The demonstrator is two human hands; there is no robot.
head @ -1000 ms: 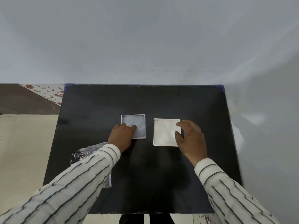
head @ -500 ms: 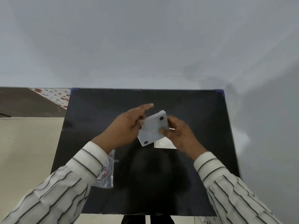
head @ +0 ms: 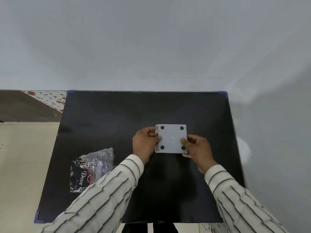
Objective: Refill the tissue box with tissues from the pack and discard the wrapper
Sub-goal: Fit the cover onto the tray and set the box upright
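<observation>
Item: flat square grey base panel with four black feet (head: 172, 138), a second ago lying beside the white tissue stack, now flipped over it, clamped at its sides by left hand (head: 145, 143) and right hand (head: 197, 146), mid-table; box closing judged underway. Crumpled clear printed plastic wrapper (head: 91, 168) left of it, not discarded

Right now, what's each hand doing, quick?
Left hand: closed on the left edge of the box, which shows four dark pads.
Right hand: closed on the box's near right corner.
</observation>
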